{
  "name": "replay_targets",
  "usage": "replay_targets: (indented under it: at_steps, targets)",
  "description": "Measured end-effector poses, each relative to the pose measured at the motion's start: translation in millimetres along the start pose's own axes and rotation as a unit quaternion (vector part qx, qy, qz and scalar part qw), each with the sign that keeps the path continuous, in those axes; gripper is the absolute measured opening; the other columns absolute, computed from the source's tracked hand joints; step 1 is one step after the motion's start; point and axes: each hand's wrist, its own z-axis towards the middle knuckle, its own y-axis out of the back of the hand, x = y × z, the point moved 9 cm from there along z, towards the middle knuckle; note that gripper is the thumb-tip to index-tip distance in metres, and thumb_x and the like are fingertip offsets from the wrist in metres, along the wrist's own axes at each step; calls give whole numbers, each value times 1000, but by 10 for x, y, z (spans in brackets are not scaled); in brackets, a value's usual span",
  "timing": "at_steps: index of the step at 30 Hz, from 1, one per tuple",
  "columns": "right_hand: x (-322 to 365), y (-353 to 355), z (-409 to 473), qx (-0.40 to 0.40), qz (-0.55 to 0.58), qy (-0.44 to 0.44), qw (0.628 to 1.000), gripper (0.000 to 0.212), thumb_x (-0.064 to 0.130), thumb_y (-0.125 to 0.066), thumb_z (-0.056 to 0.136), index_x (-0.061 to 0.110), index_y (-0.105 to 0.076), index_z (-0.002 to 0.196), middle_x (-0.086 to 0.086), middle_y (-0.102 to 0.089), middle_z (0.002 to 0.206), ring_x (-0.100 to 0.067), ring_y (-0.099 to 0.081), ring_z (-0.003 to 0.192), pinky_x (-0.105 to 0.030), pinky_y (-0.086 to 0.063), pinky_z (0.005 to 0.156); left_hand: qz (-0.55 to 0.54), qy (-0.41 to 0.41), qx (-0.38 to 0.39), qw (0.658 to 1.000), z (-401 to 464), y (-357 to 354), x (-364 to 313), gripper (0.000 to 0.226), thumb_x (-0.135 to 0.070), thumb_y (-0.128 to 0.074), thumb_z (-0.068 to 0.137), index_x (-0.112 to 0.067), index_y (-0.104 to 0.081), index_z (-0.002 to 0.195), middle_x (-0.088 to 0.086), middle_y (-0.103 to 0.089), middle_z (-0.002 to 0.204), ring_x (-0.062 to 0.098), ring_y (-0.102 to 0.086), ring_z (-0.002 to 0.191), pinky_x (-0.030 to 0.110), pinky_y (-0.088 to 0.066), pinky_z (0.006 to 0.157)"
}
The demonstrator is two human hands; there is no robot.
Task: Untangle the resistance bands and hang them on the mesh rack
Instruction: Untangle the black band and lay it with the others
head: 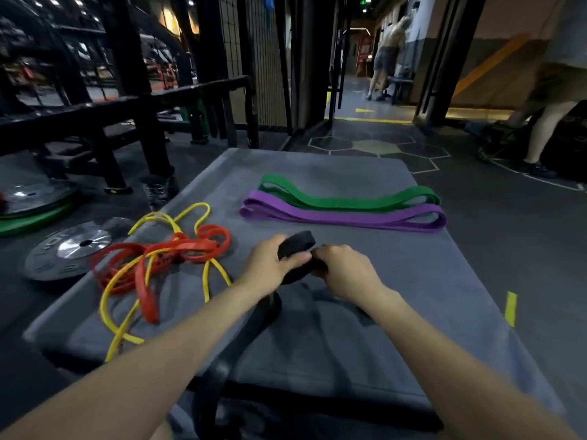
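A wide black band is held over the middle of a grey mat. My left hand and my right hand both grip it, close together; its loose end trails down between my forearms. At the left of the mat a red band and a thin yellow band lie tangled together. A purple band and a green band lie folded flat side by side at the far end. The black mesh rack stands upright beyond the mat.
Weight plates lie on the floor left of the mat, below a black bench frame. One person stands at the right edge, another down the corridor. Dark floor with hexagon markings lies beyond the mat.
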Motion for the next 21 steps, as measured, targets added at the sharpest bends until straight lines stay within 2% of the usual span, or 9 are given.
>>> replay_targets:
  at_steps: [3, 7, 9, 12, 14, 16, 18, 19, 21]
  targets:
    - [-37, -17, -3, -7, 18, 3, 1000, 19, 17, -52, 90, 17, -59, 107, -6, -63, 109, -31, -57, 101, -35, -43, 72, 16, -16, 60, 998, 13, -146, 88, 49, -33, -85, 60, -12, -64, 98, 6, -69, 90, 20, -63, 86, 35, -48, 77]
    - [-22, -37, -49, 14, 39, 18, 999, 18, 21, -58, 89, 18, -64, 106, -9, -65, 105, -32, -58, 99, -34, -43, 73, 63, -44, 64, 995, 42, -187, 119, 30, -28, -85, 63, -21, -61, 80, -2, -64, 72, 15, -58, 70, 34, -45, 64]
    - [-48, -37, -79, 22, 50, 18, 998, 20, 26, -61, 86, 19, -66, 105, -8, -66, 102, -31, -59, 97, -33, -42, 72, 99, -48, 71, 991, 62, -216, 148, 28, -37, -82, 62, -27, -58, 72, -5, -59, 64, 21, -56, 64, 36, -45, 61]
    - [-96, 10, -113, 6, 43, 6, 999, 23, 31, -66, 80, 23, -67, 103, -4, -65, 101, -27, -59, 97, -31, -41, 70, 141, -49, 77, 986, 82, -245, 154, 28, -50, -75, 60, -35, -52, 64, -5, -59, 63, 28, -63, 73, 45, -50, 63]
    - [-161, 36, -135, 5, 37, -10, 999, 23, 33, -67, 78, 26, -66, 101, -1, -64, 99, -25, -58, 97, -32, -42, 71, 160, -46, 64, 984, 81, -219, 139, 32, -41, -77, 66, -36, -47, 60, -5, -54, 61, 29, -62, 74, 41, -50, 64]
    - [-329, 83, -189, 8, 52, -43, 998, 22, 38, -67, 78, 24, -63, 94, 2, -63, 89, -23, -58, 88, -32, -43, 67, 155, -36, 40, 986, 94, -121, 145, 32, -33, -78, 70, -32, -48, 61, -5, -50, 57, 27, -58, 69, 31, -43, 57]
    - [-547, 108, -277, 24, 117, -63, 991, 25, 43, -68, 78, 20, -59, 85, 4, -61, 76, -20, -56, 79, -33, -42, 64, 139, -21, 13, 990, 104, 45, 159, 23, -29, -78, 72, -22, -57, 69, 0, -52, 60, 21, -53, 65, 28, -33, 53]
    - [-631, 94, -323, 41, 163, -59, 984, 27, 43, -69, 78, 19, -60, 84, 3, -62, 77, -19, -57, 79, -35, -44, 67, 127, -13, 1, 992, 112, 131, 172, 21, -27, -78, 72, -18, -60, 72, 2, -54, 63, 20, -53, 65, 31, -32, 55]
    - [-668, 21, -425, 98, 256, -39, 961, 23, 37, -69, 80, 17, -63, 88, -1, -65, 85, -17, -60, 83, -32, -46, 78, 104, -4, -20, 994, 123, 277, 220, 24, -24, -78, 72, -20, -56, 66, 1, -53, 60, 17, -51, 62, 31, -32, 56]
